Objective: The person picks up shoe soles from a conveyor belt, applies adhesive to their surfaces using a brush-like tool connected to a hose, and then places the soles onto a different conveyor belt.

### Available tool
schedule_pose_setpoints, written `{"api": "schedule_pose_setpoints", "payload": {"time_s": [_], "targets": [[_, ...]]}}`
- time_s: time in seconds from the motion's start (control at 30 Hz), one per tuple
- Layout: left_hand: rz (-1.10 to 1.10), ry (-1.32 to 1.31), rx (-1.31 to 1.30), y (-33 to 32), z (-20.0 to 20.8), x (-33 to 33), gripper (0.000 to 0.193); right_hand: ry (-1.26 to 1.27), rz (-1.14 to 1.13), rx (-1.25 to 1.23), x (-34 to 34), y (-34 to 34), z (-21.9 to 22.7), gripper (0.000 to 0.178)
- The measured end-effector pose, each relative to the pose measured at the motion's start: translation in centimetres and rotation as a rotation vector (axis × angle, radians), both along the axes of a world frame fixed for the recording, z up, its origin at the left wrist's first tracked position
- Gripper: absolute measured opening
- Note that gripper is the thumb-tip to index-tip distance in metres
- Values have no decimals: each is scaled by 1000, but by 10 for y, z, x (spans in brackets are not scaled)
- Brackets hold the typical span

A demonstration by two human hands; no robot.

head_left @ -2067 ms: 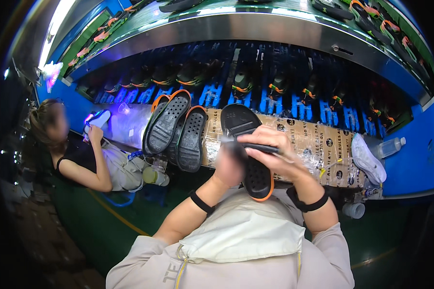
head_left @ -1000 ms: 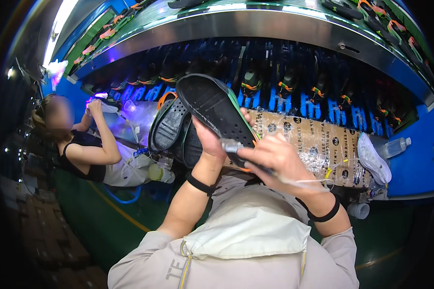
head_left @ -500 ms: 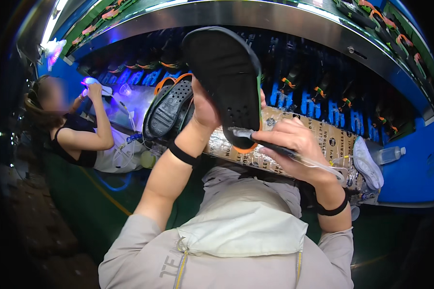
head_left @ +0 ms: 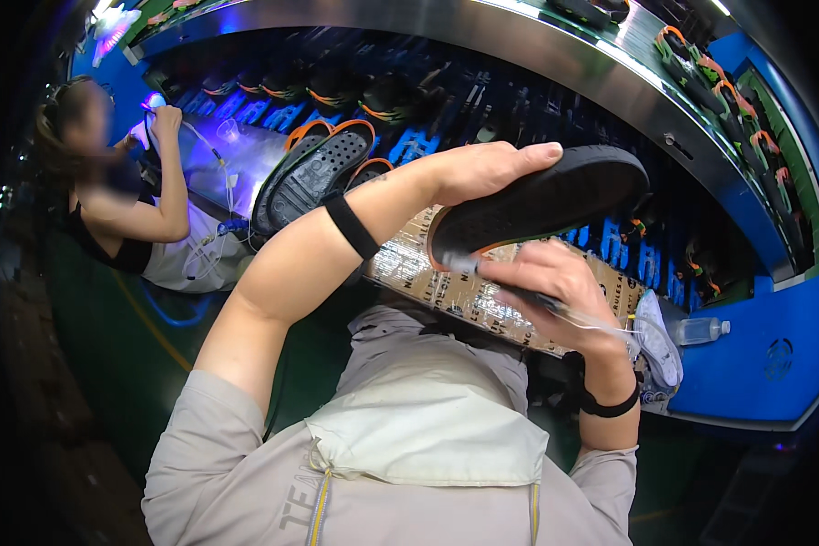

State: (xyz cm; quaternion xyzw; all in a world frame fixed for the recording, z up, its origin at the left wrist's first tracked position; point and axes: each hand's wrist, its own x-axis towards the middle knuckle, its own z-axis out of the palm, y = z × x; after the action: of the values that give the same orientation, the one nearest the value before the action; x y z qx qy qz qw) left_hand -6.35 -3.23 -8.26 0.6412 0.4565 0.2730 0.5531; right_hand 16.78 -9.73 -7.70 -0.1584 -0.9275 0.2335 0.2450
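Note:
My left hand (head_left: 478, 173) grips a black shoe sole (head_left: 555, 196) from above, thumb along its upper edge. The sole lies sideways in the air, with an orange and green rim showing at its near end. My right hand (head_left: 551, 282) is closed round a dark-handled brush (head_left: 530, 296), with a thin clear tube running back from it. The brush's pale bristles are at the sole's near left end; motion blur hides whether they touch. Left of my hands rest more black soles (head_left: 314, 173) with holes and orange rims.
Below my hands is a bench covered with printed brown paper (head_left: 419, 273). A white shoe-shaped piece (head_left: 657, 338) and a clear bottle (head_left: 701, 331) stand at right. Behind runs a conveyor with a metal edge (head_left: 601, 59) and blue holders. At left a person (head_left: 136, 200) works under violet light.
The sole has swung from upright to sideways, its far end now pointing right. My left hand has moved from beneath to above it. The brush stays near its end; the view has shifted.

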Motion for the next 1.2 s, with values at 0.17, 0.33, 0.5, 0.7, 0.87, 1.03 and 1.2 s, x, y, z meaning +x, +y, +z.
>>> {"api": "schedule_pose_setpoints", "payload": {"time_s": [0.17, 0.33, 0.5, 0.7, 0.87, 1.03, 1.2], "targets": [[-75, 223, 40, -5, 20, 15, 94, -80, 92, 96, -6, 1, -5, 33], [-120, 319, 37, -1, 26, 13, 96, -156, 47, 182, -8, 4, -7, 31], [23, 190, -51, 7, -11, -4, 92, -51, 187, 66, -3, 1, -5, 35], [297, -938, -13, -21, -72, -41, 75, 369, -242, -176, 29, 3, -29, 27], [263, -1271, -330, -102, -139, -61, 97, 664, -607, -634, 50, -4, -84, 19], [62, -1421, -823, -155, -203, -55, 112, 708, -631, -834, 40, -9, -108, 18], [13, -1511, -946, -149, -222, -36, 94, 525, -685, -869, 20, -1, -126, 17]]}}
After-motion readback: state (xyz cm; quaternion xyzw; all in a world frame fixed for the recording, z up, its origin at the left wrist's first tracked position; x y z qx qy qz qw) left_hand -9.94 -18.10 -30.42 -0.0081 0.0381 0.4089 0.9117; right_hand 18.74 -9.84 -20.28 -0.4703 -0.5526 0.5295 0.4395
